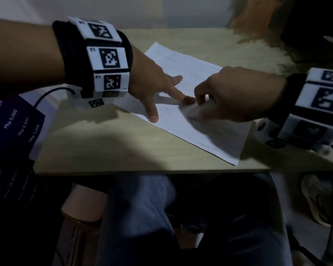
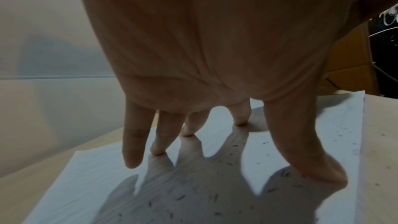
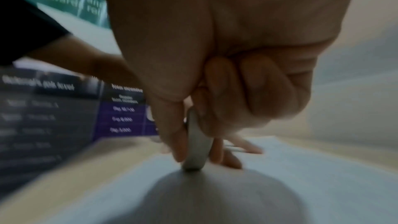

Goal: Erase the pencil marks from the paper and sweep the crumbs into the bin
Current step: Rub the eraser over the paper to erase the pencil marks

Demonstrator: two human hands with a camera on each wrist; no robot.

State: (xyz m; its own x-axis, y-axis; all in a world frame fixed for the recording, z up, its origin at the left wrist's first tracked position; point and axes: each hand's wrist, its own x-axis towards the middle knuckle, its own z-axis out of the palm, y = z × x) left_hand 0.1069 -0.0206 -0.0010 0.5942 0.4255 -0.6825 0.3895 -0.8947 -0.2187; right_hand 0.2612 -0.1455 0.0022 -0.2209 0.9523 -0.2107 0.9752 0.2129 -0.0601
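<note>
- The paper (image 1: 190, 104) lies flat on the table (image 1: 104, 146); faint pencil lines remain.
- Left hand (image 1: 154, 83), fingers spread straight, pins it.
- Right hand (image 1: 236, 95) pinches the eraser (image 3: 197, 149), rubbing mid-sheet.
- Crumbs (image 2: 215, 197) lie unswept; no bin visible.

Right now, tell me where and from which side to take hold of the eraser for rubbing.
Take the eraser by its two broad flat faces, coming from above. It is a thin, rounded slab standing on edge on the paper, so a thumb-and-finger grip on the faces leaves the bottom edge free to rub. The right hand pinches it this way, while the left hand presses the sheet flat.
</note>
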